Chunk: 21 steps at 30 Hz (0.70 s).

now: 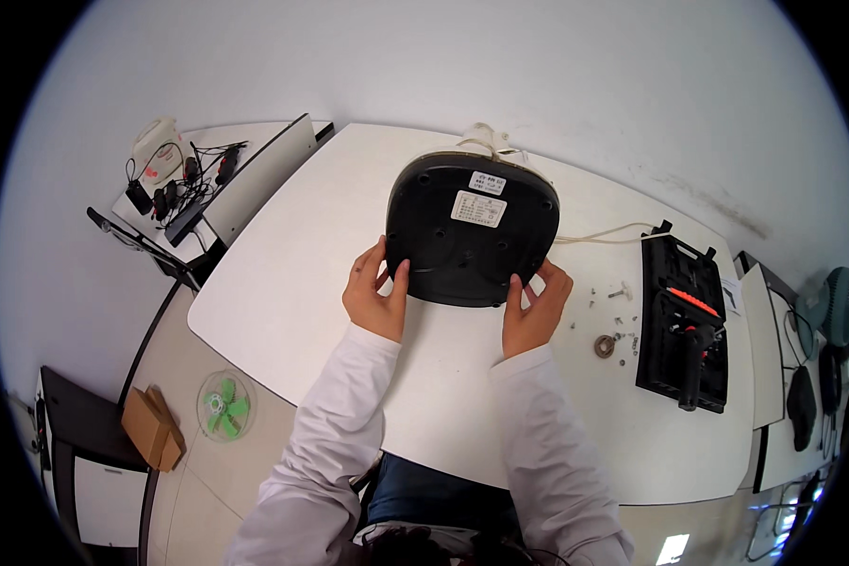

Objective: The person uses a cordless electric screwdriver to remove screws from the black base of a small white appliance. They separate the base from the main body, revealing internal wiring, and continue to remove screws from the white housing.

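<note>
A rounded black base [443, 250] of a white appliance, apparently an electric fan, is tipped up so that its underside faces me. Two white labels [479, 208] and several small holes show on that underside. My left hand [377, 294] grips the lower left edge between thumb and fingers. At the lower right edge, my right hand [536, 309] grips it the same way. Part of the white body [486, 138] shows behind the base, with the rest hidden. A pale cord [604, 234] runs from behind it to the right.
On the white table [434, 396], several screws [634, 344] and a brown ring-shaped part [604, 346] lie right of my hands, beside an open black tool case [674, 283] holding a power driver [694, 368]. A green fan [224, 406] and a cardboard box [151, 429] are at lower left.
</note>
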Each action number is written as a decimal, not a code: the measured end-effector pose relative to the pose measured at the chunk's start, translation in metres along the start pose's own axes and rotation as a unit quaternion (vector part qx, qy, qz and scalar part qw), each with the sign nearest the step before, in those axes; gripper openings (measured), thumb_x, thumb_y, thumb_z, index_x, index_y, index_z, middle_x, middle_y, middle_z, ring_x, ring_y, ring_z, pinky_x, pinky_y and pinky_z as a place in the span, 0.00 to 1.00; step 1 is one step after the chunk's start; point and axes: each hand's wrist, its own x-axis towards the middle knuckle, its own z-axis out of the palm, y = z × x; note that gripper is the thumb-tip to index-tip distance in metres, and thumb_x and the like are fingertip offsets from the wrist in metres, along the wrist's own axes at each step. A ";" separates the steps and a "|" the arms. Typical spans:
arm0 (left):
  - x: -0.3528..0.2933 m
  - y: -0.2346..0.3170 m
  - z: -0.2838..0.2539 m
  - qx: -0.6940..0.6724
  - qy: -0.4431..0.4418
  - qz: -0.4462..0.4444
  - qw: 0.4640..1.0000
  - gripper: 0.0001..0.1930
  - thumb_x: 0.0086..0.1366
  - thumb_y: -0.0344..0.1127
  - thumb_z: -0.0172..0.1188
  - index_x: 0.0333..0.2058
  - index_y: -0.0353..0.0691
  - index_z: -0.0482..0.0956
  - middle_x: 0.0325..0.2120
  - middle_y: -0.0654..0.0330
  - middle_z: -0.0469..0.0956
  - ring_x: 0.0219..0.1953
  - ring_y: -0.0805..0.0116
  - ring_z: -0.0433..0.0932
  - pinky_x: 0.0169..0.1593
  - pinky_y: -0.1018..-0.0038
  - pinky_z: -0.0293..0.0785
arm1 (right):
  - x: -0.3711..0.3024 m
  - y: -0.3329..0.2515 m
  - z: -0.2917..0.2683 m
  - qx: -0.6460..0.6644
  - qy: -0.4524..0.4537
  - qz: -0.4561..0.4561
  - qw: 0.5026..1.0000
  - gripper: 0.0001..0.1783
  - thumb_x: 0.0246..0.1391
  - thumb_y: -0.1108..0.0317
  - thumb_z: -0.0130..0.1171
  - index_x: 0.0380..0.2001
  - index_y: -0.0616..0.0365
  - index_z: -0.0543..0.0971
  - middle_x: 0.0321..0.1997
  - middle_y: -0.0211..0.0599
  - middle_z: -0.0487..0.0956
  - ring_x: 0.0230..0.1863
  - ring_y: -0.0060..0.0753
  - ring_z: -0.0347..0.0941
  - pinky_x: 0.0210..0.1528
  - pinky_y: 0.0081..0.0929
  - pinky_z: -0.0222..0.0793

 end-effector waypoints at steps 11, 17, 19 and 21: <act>-0.005 0.005 0.002 -0.026 -0.025 -0.003 0.999 0.17 0.55 0.24 0.58 0.44 0.30 0.66 0.41 0.50 0.75 0.49 0.61 0.74 0.48 0.67 0.74 | -0.002 0.009 -0.002 0.096 -0.016 0.049 0.994 0.27 0.49 0.79 0.55 0.52 0.63 0.59 0.52 0.47 0.68 0.54 0.40 0.68 0.53 0.34 0.67; -0.009 -0.009 -0.010 -0.036 -0.131 -0.017 0.991 0.32 0.45 0.23 0.53 0.54 0.31 0.61 0.49 0.44 0.70 0.49 0.58 0.73 0.51 0.69 0.68 | -0.002 0.015 -0.005 0.195 -0.057 0.069 0.977 0.28 0.48 0.80 0.55 0.53 0.62 0.59 0.53 0.48 0.69 0.55 0.38 0.68 0.56 0.31 0.64; -0.004 -0.014 -0.014 -0.063 -0.130 0.011 0.990 0.34 0.44 0.24 0.53 0.55 0.31 0.62 0.50 0.47 0.70 0.49 0.59 0.72 0.53 0.72 0.66 | -0.001 0.013 -0.009 0.206 -0.083 0.097 0.970 0.28 0.48 0.80 0.55 0.52 0.62 0.59 0.54 0.48 0.68 0.55 0.37 0.67 0.57 0.30 0.62; 0.000 -0.017 -0.013 -0.058 -0.120 0.061 0.989 0.34 0.44 0.24 0.53 0.56 0.32 0.63 0.50 0.49 0.71 0.51 0.60 0.71 0.54 0.72 0.64 | -0.001 0.026 -0.013 0.234 -0.124 0.080 0.961 0.28 0.48 0.81 0.51 0.54 0.62 0.58 0.56 0.48 0.68 0.56 0.37 0.67 0.57 0.29 0.62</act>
